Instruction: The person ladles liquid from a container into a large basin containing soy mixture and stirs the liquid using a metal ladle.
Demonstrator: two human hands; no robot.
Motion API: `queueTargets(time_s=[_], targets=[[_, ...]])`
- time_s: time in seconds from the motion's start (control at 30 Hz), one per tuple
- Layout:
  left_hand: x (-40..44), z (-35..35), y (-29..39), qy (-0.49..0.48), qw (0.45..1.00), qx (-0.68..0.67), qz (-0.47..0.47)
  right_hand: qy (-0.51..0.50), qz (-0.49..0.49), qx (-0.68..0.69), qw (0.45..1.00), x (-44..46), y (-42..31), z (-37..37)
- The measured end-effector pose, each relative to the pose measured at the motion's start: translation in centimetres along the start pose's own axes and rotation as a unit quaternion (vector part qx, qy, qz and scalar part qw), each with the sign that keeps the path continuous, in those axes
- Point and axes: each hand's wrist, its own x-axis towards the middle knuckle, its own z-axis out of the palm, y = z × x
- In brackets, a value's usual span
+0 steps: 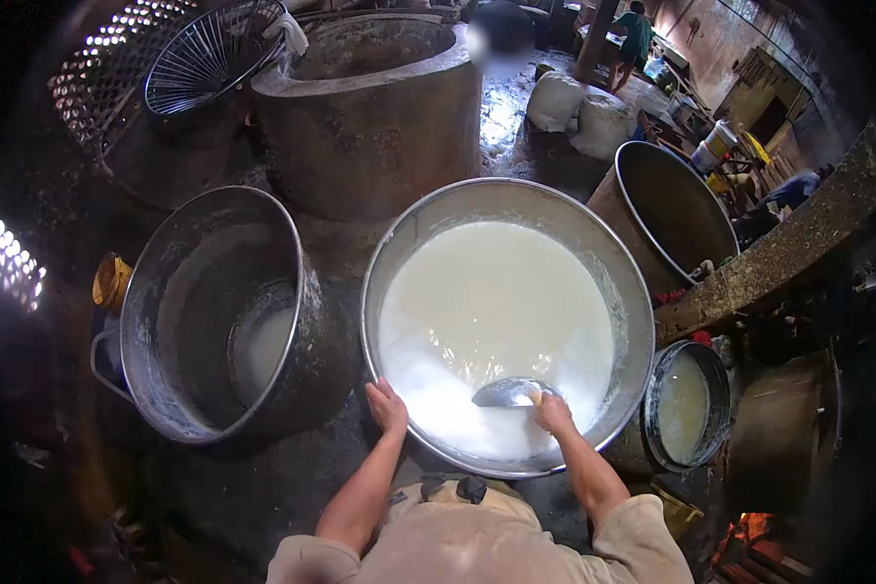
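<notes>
1. Beige shirt cloth (457, 545) on the wearer's own body lies closest, just below the near rim of a wide metal basin (506, 201).
2. That basin is broad and round, holding milky white liquid (496, 292) that reflects light brightly along its near side.
3. Left hand (387, 407) touches the basin's rim at the near left; whether its fingers curl around the edge, I cannot tell.
4. Right hand (554, 415) is closed around the handle of a shallow metal scoop (501, 392), which sits at the liquid's surface in the near part of the basin, right of its middle.
5. To the left stands a deep metal pot (180, 282) with a side handle, its bottom pale; beyond it is a wire basket (200, 68).
6. Behind the basin rises a thick-walled round vat (370, 146), a white cloth (290, 34) near its rim.
7. On the right are a tall open vessel (672, 204) and a smaller pot (718, 399) of pale liquid.
8. Far back, a person in green (636, 34) stands beyond two white sacks (555, 102).
</notes>
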Motion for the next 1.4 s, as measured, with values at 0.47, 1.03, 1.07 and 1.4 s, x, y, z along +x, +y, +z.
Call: queueTargets(time_s=[0.47,1.03,1.07,1.4], targets=[[0.0,-0.1,0.1,0.003,0.999,0.031,-0.011,0.075,-0.061,0.061,0.994,-4.9,11.3,-19.7],[0.0,-0.1,0.0,-0.006,0.998,0.069,-0.012,0.113,0.01,0.145,0.983,5.2,6.5,-3.4],[0.0,-0.2,0.3,-0.007,0.997,0.07,-0.016,0.074,0.035,0.176,0.981,4.4,5.4,-2.7],[0.1,-0.1,0.0,-0.006,0.999,0.038,-0.005,-0.017,0.045,0.232,0.972,-2.0,-6.3,2.4]])
